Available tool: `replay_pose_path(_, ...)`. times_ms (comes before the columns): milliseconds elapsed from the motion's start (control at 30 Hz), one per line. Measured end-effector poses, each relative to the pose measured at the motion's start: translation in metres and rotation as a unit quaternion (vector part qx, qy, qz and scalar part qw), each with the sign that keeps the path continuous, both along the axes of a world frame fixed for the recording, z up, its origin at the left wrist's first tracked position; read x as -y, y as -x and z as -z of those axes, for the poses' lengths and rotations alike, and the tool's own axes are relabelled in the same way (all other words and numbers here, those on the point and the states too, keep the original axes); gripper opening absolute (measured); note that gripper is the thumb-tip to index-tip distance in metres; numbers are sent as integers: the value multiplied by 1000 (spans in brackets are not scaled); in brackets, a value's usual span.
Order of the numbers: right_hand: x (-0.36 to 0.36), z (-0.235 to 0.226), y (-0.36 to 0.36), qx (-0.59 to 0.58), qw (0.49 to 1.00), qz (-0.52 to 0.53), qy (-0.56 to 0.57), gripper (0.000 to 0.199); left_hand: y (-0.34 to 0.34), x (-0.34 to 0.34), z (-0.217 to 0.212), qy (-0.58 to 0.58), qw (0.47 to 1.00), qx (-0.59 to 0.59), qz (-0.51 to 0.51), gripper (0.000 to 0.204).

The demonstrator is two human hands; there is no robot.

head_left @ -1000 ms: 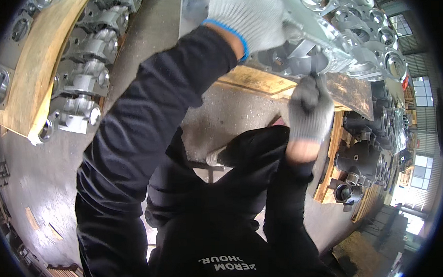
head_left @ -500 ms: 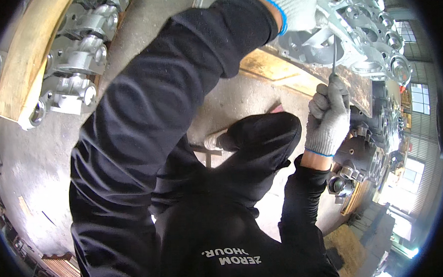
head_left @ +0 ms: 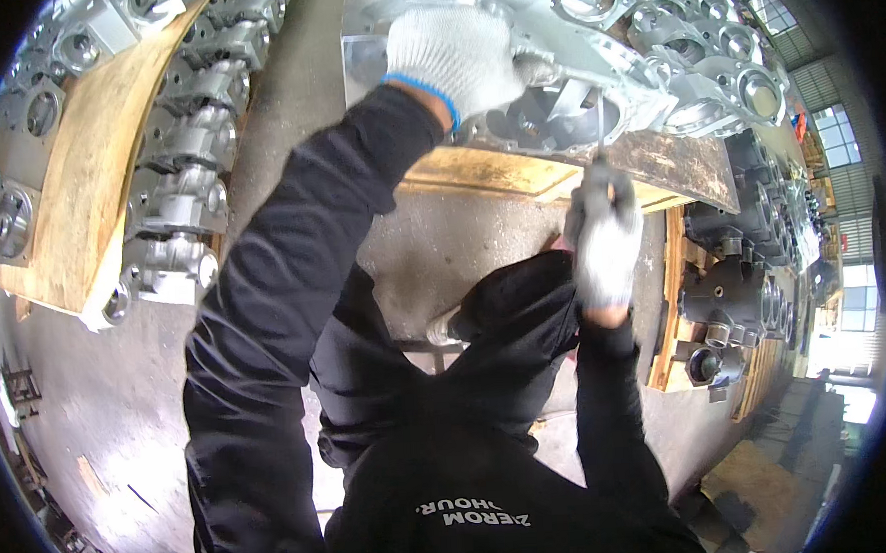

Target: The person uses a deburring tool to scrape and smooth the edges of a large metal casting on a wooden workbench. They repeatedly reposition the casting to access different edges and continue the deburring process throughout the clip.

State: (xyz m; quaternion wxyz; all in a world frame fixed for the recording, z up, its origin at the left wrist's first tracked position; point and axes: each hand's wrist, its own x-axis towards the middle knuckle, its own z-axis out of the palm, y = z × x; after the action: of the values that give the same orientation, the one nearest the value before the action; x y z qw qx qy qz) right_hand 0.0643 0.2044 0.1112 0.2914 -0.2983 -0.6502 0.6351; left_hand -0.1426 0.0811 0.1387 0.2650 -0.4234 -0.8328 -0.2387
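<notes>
1 slim tool (head_left: 600, 126), long axis and tip forward, gripped by right hand (head_left: 606, 240), grasp of left hand (head_left: 455, 61) unclear

Tool (head_left: 601, 120) partly hidden by blurred right hand (head_left: 606, 236)

With left arm (head_left: 291, 234) outstretched, lays gloved left hand (head_left: 452, 61) over the casting (head_left: 580, 124); curls gloved right hand (head_left: 606, 233) on its near side.

1. Passage: floor strip (head_left: 298, 94) between left casting row (head_left: 188, 145) and silver casting (head_left: 565, 120); hand could pass.
2. Left hand (head_left: 457, 60) obstructs silver casting's left part; thin tool (head_left: 600, 123) crosses its opening.
3. Right hand (head_left: 607, 243): timber (head_left: 488, 172) ahead, knee (head_left: 524, 287) left, dark castings (head_left: 725, 297) beyond a gap, right.
</notes>
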Motion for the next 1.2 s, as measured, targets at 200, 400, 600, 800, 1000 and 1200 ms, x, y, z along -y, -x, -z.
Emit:
replay_pose_path(200,-41,30,7,-31,994,-47,-96,13,-15,8,-24,98,992,84,4,51)
replay_pose_path(400,-9,68,-67,60,963,-53,-257,57,-7,14,-34,95,993,71,0,67)
replay_pose_path(600,36,84,-51,-22,966,-136,-220,56,3,19,-42,115,992,44,21,56)
replay_pose_path(800,42,98,-36,-65,832,-306,459,52,7,14,-40,244,963,75,-89,47)
replay_pose_path(1000,32,68,65,-226,924,-248,185,40,15,20,-31,207,970,102,-76,45)
replay_pose_path(1200,10,51,23,-122,804,-323,484,47,19,22,-30,169,979,113,-26,48)
